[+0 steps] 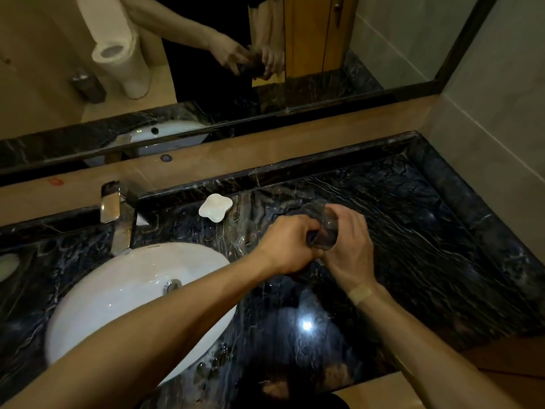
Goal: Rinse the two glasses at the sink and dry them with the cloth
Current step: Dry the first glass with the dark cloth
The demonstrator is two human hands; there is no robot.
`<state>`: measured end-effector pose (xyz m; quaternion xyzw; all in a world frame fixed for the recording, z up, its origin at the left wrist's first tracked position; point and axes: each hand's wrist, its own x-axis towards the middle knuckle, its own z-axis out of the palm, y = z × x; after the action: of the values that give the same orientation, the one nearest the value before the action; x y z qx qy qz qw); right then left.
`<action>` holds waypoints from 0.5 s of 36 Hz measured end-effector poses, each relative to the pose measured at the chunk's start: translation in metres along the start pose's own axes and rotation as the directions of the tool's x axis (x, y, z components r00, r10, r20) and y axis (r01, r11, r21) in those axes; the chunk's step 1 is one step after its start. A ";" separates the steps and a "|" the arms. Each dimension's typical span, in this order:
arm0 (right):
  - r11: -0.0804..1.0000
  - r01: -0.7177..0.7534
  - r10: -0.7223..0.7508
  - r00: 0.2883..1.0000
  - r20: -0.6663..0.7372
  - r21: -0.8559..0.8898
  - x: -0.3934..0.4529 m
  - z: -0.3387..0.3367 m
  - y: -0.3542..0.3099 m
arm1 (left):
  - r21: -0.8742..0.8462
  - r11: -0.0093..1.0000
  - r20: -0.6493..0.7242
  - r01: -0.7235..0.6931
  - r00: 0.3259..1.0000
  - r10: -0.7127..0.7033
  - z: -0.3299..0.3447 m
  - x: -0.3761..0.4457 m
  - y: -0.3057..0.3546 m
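Observation:
Over the dark marble counter, right of the sink, my right hand point(351, 249) grips a clear glass point(323, 218) tilted on its side. My left hand point(287, 246) is closed on a dark cloth point(323, 239) pushed into the glass's mouth; most of the cloth is hidden by my fingers and the glass. A second clear glass point(246, 234) stands on the counter just left of my left hand, hard to make out against the marble.
The white oval basin point(118, 305) lies at the lower left with a chrome faucet point(118, 214) behind it. A white soap dish point(216, 207) sits near the backsplash. A mirror point(206, 69) runs along the back wall. The counter point(427, 261) stretches to the right wall.

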<state>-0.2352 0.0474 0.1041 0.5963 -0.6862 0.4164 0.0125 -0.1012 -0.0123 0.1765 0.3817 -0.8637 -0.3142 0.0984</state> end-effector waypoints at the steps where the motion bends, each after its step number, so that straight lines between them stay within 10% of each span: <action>1: 0.999 -0.025 0.024 0.999 0.044 0.020 0.000 0.001 0.001 | 0.026 1.000 0.021 -0.015 1.000 0.014 -0.002 0.000 0.000; 5: 0.852 -0.382 0.156 0.838 0.523 0.358 0.014 -0.013 0.010 | 0.234 0.953 0.141 -0.191 0.977 0.161 -0.022 -0.002 -0.003; 10: 0.699 -0.555 -0.228 0.424 0.877 0.450 0.051 -0.038 0.025 | 0.399 0.695 0.380 -0.598 0.798 0.468 -0.044 0.000 -0.003; 12: 0.716 -0.529 -0.209 0.460 0.863 0.456 0.055 -0.039 0.022 | 0.420 0.634 0.382 -0.649 0.760 0.526 -0.050 0.003 -0.003; 18: 0.938 -0.229 0.094 0.890 0.445 0.259 0.035 -0.026 0.002 | 0.486 0.723 0.175 -0.490 0.866 0.469 -0.039 0.005 -0.009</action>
<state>-0.2597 0.0340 0.1382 0.6076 -0.6474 0.3763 -0.2649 -0.0835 -0.0389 0.2011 0.1510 -0.9862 -0.0428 0.0533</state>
